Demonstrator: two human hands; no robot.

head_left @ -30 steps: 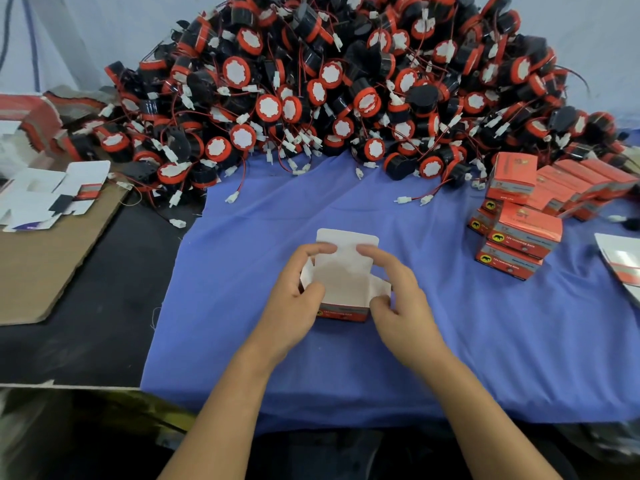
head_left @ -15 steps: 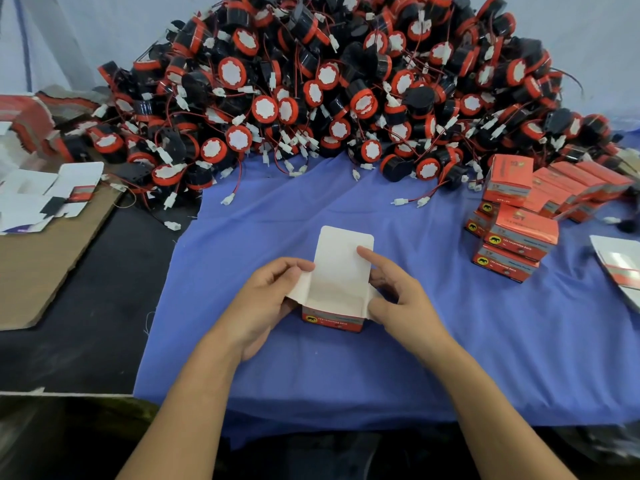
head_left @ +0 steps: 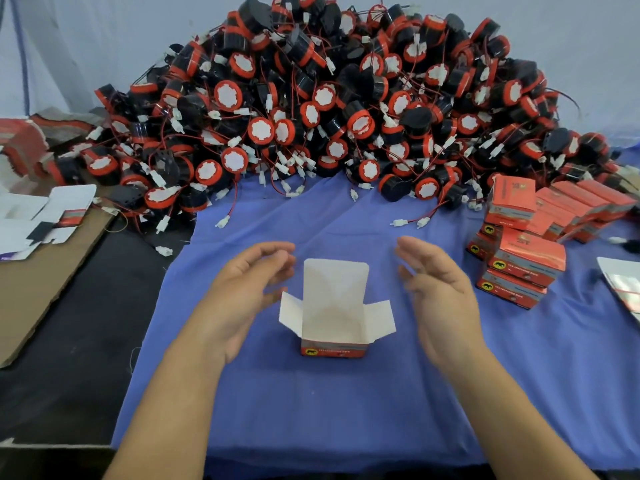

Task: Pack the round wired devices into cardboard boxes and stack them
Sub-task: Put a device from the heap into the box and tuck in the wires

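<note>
Open box [head_left: 334, 315] stands upright, mouth up, lid flap raised.

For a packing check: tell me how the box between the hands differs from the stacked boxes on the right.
The open box has its top flaps spread, with the white inside showing; the stacked boxes are closed. The open box stands alone on the cloth; the stacked boxes sit on one another. Both have red sides with a round yellow logo.
</note>
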